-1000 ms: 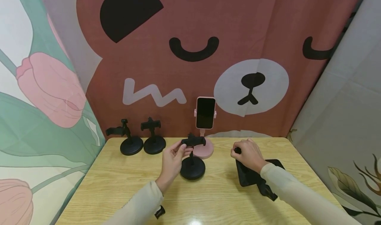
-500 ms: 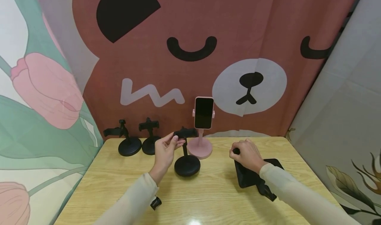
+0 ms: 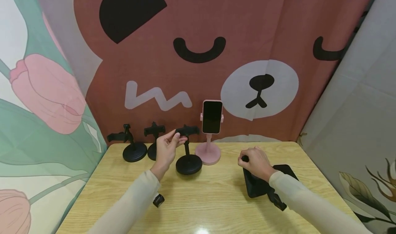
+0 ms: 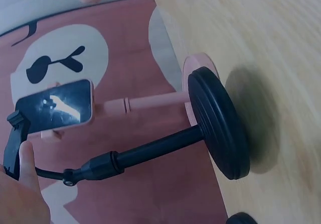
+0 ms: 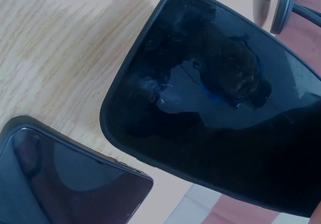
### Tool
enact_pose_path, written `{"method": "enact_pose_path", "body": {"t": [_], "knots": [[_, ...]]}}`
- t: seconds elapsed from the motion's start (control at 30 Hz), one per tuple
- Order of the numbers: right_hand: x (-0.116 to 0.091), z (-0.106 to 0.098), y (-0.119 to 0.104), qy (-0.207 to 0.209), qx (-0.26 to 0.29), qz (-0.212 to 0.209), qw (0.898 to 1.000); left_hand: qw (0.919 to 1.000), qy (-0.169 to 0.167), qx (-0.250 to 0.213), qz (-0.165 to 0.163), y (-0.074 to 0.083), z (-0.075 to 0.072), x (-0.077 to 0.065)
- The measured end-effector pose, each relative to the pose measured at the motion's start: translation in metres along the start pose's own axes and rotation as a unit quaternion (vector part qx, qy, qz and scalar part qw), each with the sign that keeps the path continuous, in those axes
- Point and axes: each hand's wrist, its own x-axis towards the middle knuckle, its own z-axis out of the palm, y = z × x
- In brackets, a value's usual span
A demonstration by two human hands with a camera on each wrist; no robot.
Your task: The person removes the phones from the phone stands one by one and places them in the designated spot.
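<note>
My left hand [image 3: 165, 149] pinches the clamp end of a black phone stand [image 3: 188, 165]. The stand tilts, its round base raised off the wood; the left wrist view shows a shadow apart from the base [image 4: 220, 123]. Directly behind it stands a pink phone stand [image 3: 208, 153] bearing a phone [image 3: 212, 117] with a dark screen. My right hand [image 3: 256, 161] grips a glossy black phone [image 3: 255, 187] by its upper end, mostly covered by the palm. In the right wrist view this phone [image 5: 200, 98] fills much of the frame, close beside another dark phone [image 5: 75, 174].
Two more black phone stands, one [image 3: 134, 152] with its clamp turned left and one [image 3: 153, 151] partly behind my left hand, stand at the table's back left. A printed fabric backdrop [image 3: 148, 65] rises along the back of the wooden table [image 3: 210, 192].
My left hand carries the black phone stand leftward and up, away from the front of the pink stand, whose base is now uncovered. The right hand stays nearly still.
</note>
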Motion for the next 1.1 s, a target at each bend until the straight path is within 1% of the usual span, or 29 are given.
{"method": "enact_pose_path", "body": {"t": [0.23,0.37,0.47,0.57,0.67,0.77,1.1], "knots": [[-0.002,0.002,0.001,-0.013,0.019,0.017,1.0,0.9998,-0.005,0.021,-0.007,0.0,-0.003,0.009],[-0.002,0.003,0.003,-0.025,0.038,0.03,0.999,0.9991,-0.008,0.042,0.002,-0.003,-0.005,0.016],[-0.002,0.005,0.004,-0.031,0.046,0.037,0.998,0.9987,-0.012,0.049,0.005,-0.005,-0.006,0.02],[-0.002,0.006,0.005,-0.032,0.05,0.041,0.997,0.9986,-0.017,0.051,0.003,-0.005,-0.006,0.024],[-0.002,0.007,0.005,-0.034,0.052,0.041,0.997,0.9983,-0.021,0.053,0.008,-0.006,-0.006,0.027],[-0.002,0.007,0.006,-0.038,0.057,0.042,0.997,0.9985,-0.02,0.05,0.013,-0.007,-0.007,0.031],[-0.003,0.008,0.009,-0.053,0.067,0.054,0.995,0.9981,-0.022,0.056,0.014,-0.006,-0.008,0.037]]}}
